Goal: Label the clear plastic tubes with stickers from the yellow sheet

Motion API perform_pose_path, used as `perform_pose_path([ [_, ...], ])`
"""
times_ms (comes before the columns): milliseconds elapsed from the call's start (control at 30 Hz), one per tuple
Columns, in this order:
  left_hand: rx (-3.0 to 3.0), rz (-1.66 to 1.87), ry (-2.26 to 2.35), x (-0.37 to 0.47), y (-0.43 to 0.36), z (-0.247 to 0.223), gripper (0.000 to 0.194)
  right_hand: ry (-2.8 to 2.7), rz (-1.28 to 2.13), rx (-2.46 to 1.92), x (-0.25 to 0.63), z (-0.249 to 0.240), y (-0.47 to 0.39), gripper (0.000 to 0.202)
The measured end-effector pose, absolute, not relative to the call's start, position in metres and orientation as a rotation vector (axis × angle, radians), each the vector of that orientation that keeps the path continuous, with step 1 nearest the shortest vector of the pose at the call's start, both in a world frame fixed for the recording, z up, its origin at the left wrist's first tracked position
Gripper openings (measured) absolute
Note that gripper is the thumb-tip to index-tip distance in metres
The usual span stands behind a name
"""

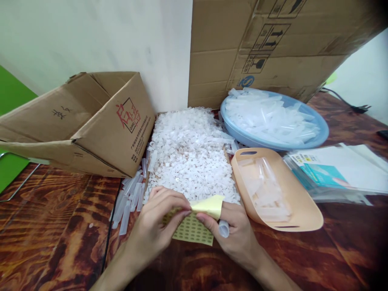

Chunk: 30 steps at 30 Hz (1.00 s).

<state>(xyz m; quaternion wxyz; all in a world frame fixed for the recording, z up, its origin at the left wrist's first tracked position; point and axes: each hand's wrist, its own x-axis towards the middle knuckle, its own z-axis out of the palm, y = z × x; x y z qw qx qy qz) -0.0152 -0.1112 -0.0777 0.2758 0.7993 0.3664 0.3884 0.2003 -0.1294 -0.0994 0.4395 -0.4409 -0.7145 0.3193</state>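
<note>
Between my two hands is a yellow sticker sheet (194, 230) printed with rows of small dark oval labels, its upper edge folded over. My left hand (162, 216) pinches the sheet near its top edge with thumb and fingertips. My right hand (235, 226) grips the sheet's right side, thumb in front. A translucent plastic tube (224, 228) also sits in my right hand, its round end pointing toward me. Just beyond the hands lies a large heap of small clear plastic caps (194, 161).
An open cardboard box (121, 129) stands at left, with loose tubes (130, 202) beside it. At right are a blue basin (323, 129) full of tubes, a peach tray (303, 206) holding several tubes, and plastic packets (357, 165). A big carton (218, 52) stands behind.
</note>
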Motion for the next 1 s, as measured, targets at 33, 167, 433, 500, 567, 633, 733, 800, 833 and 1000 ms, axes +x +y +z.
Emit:
perform_pose_path([
  [33, 2.149, 1.033, 0.986, -0.015, -0.112, -0.077, 0.018, -1.787, 0.774, -1.088, 0.200, -0.099, -0.130, 0.014],
  [167, 2.175, 0.987, 1.012, -0.015, -0.113, -0.077, 0.018, -1.815, 0.708, -1.064, 0.198, -0.098, -0.131, 0.014],
  [433, 2.122, 0.951, 1.078, -0.016, -0.115, -0.077, 0.016, -1.674, 0.903, -1.275, 0.200, -0.097, -0.130, 0.035],
  [500, 2.029, 0.973, 1.120, -0.017, -0.115, -0.076, 0.013, -1.636, 0.842, -1.358, 0.205, -0.096, -0.127, 0.039],
  [567, 1.941, 0.995, 1.139, -0.018, -0.116, -0.075, 0.011, -1.652, 0.623, -1.388, 0.210, -0.094, -0.123, 0.043],
  [633, 1.881, 1.002, 1.115, -0.018, -0.118, -0.074, 0.009, -1.740, 0.424, -1.336, 0.212, -0.093, -0.122, 0.053],
  [733, 1.830, 0.979, 1.016, -0.014, -0.123, -0.071, 0.008, -1.924, 0.454, -1.189, 0.208, -0.093, -0.125, 0.058],
  [800, 1.807, 0.939, 0.951, -0.009, -0.127, -0.069, 0.008, -1.980, 0.568, -1.123, 0.201, -0.096, -0.129, 0.055],
  [833, 1.803, 0.921, 0.929, -0.006, -0.128, -0.068, 0.009, -1.986, 0.608, -1.108, 0.198, -0.099, -0.131, 0.054],
  [1000, 1.815, 0.852, 0.908, 0.003, -0.131, -0.069, 0.015, -1.971, 0.668, -1.115, 0.192, -0.107, -0.134, 0.047],
])
